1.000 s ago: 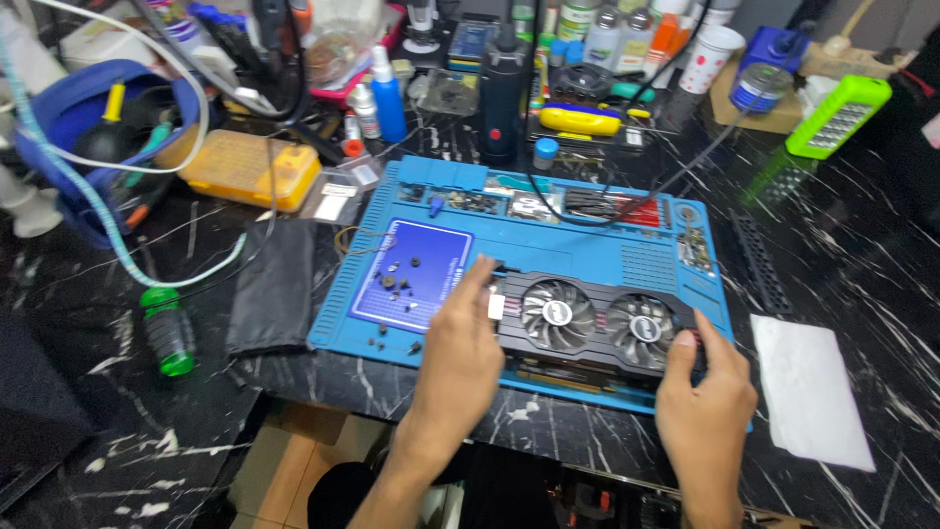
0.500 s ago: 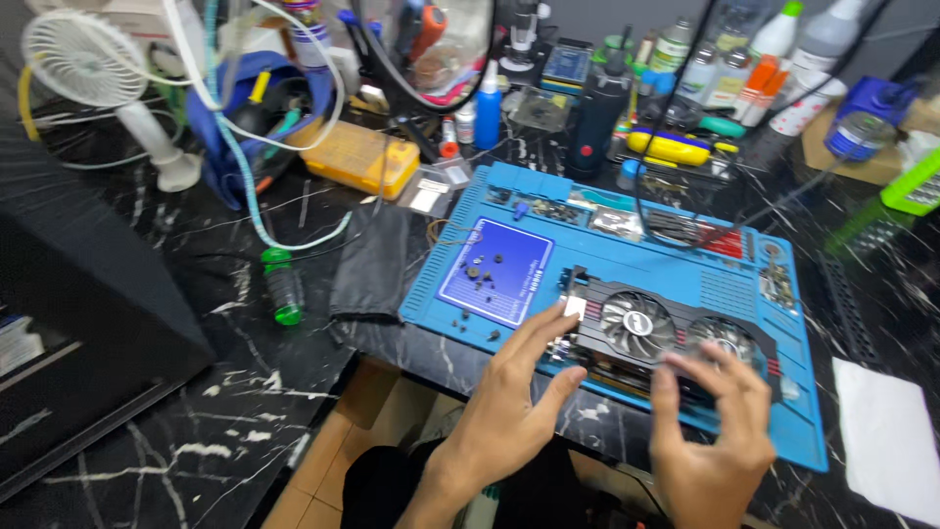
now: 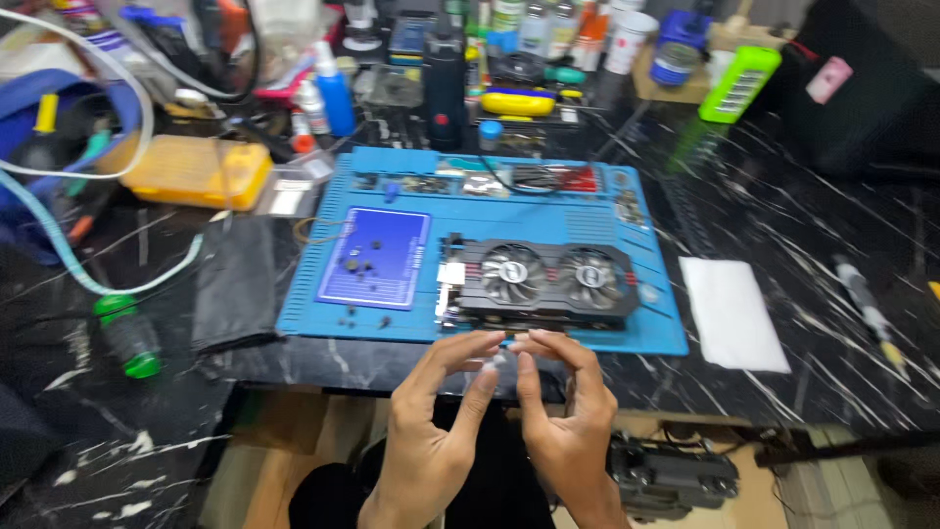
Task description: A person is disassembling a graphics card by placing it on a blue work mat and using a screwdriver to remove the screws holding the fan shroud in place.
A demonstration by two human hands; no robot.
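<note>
Two hands meet in the lower middle of the frame, just below the near edge of the blue mat [image 3: 587, 211]. Your left hand [image 3: 436, 416] has its fingers curled, and the thumb and forefinger tips come together at the top. Your right hand [image 3: 568, 411] is shaped the same way, and its fingertips touch those of the left. Between the fingertips there is a small pale thing [image 3: 501, 360], but it is blurred, so I cannot tell what it is or which hand pinches it.

Just above your fingertips lies the graphics card [image 3: 539, 282], flat on the right half of the mat, with its two round fans facing up. Your hands are near its front edge but do not touch it. To the left of the card, on the same mat, there is a darker blue pad [image 3: 377, 260] with several small dark screws [image 3: 367, 266] scattered on it, and a few more lie on the mat below it.

Left of the mat a black cloth [image 3: 230, 284] lies on the dark marble table [image 3: 783, 186], and further left a green bottle [image 3: 127, 338] lies on its side. At the right of the mat you have a white folded sheet [image 3: 732, 313]. In the upper left sits a yellow box [image 3: 186, 171], and many bottles and tools crowd the upper edge.
</note>
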